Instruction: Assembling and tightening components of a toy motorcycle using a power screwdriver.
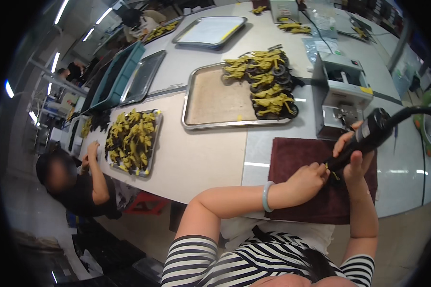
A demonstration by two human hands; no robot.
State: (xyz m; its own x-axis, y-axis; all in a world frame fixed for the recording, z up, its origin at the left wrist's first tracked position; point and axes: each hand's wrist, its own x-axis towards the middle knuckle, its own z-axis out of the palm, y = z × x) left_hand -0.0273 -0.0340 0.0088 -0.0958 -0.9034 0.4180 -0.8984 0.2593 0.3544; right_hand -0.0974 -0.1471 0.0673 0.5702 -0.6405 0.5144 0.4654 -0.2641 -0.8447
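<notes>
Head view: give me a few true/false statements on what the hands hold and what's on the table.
1. The right hand grips a black powered screwdriver with a cable. True.
2. The left hand rests flat on a metal tray. False: it pinches a small yellow-green part at the tool's tip, over the dark red cloth.
3. The near metal tray holds finished yellow-green toy motorcycles on its right side. True.
4. The left wrist is bare. False: it wears a pale green bangle.
5. A person seated at the left works by another tray of parts. True.

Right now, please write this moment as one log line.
right hand: grips black power screwdriver | left hand: steadies small yellow part at tip | under: maroon cloth
</notes>
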